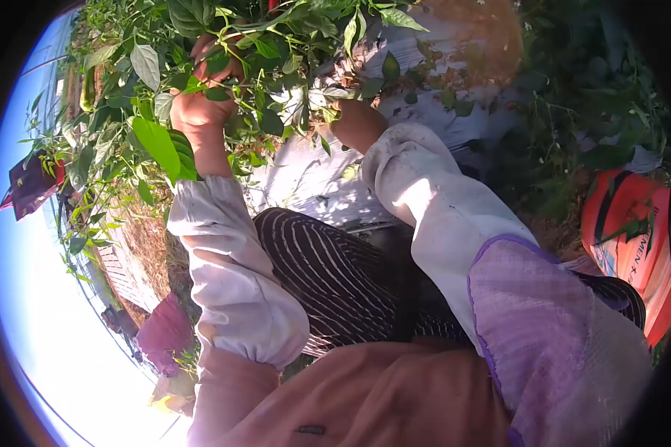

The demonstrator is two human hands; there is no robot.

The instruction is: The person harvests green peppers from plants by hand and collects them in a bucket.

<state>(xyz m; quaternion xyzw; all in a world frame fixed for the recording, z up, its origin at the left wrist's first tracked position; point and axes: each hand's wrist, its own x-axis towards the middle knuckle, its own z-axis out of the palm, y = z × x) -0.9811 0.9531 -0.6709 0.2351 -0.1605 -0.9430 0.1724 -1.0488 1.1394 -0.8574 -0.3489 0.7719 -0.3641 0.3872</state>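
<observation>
My left hand (203,108) reaches up into a leafy pepper plant (276,33). Its fingers look curled among the stems, but leaves cover most of them, and what they hold is hidden. Lower and to the right, my right hand (359,125) is at the plant's edge, beside pale leaves. Its fingertips are behind the foliage, so their grip does not show. A green pepper (88,89) hangs on the left side of the plant. Part of a red pepper (273,4) shows at the top edge.
Silvery plastic sheeting (306,182) covers the ground beneath the plant. At the right stands an orange-red printed container or bag (630,238). My knee in striped trousers (328,268) is below the hands. More plants (574,97) grow on the right; purple cloth (164,335) shows at lower left.
</observation>
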